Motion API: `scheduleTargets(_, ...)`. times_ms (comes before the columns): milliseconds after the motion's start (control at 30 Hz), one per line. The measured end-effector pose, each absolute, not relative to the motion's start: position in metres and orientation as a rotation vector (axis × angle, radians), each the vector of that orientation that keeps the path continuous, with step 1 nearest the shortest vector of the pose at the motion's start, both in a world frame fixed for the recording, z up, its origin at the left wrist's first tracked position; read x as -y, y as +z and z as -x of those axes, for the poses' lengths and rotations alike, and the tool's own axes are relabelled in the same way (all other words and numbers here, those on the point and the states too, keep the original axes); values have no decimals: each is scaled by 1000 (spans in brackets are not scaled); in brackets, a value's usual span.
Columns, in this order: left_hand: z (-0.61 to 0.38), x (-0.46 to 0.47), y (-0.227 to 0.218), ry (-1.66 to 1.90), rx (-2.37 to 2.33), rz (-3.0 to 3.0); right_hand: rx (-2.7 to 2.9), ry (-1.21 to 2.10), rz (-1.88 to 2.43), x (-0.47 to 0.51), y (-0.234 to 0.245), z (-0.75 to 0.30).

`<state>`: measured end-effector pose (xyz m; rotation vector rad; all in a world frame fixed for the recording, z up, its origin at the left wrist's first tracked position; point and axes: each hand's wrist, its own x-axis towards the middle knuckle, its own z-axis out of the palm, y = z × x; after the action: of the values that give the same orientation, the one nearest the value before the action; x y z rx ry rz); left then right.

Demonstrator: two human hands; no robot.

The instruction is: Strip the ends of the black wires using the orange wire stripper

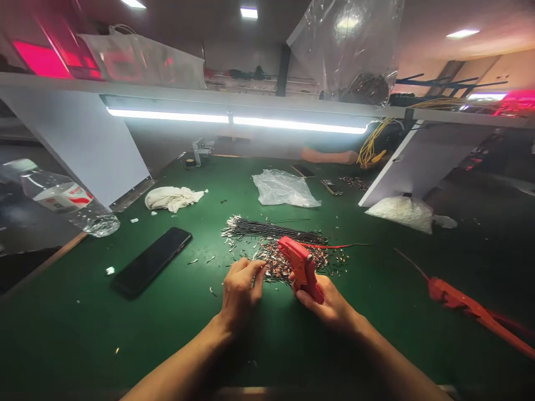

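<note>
My right hand point(326, 303) is closed around the handles of a red crimping tool point(298, 267), whose head points up and away over a heap of small metal terminals point(288, 262). My left hand point(241, 292) reaches into the near edge of that heap, fingertips pinched together on something too small to make out. Behind the heap lies a bundle of thin black wires point(271, 228), with a single red wire point(334, 245) running off to the right.
A black phone point(152, 260) lies at left on the green mat point(125, 334). A water bottle point(62, 197), white cloth point(173, 197), plastic bags point(284, 189) and a red strap point(472, 309) surround the work area. Another person's arm point(330, 156) rests at the far edge.
</note>
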<state>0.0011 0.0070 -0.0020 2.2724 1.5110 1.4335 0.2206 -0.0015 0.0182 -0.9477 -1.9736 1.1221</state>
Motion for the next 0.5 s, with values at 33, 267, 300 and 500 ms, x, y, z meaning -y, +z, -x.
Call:
scheduleTargets(33,-1,-7,-1,1434,-1499,-2254,1977,1108,953,2,18,-220)
scheduleTargets(267,0,-11,5,1474,-1403,-2062,1998,962,1013,1,15,-222)
scheduleTargets(300,0,-12,5,1471,-1404,-2018,1997,945,1021,1,15,-223)
scheduleTargets(500,0,-17,4,1347,-1400,-1667,1972,936,1047,-6,24,-226)
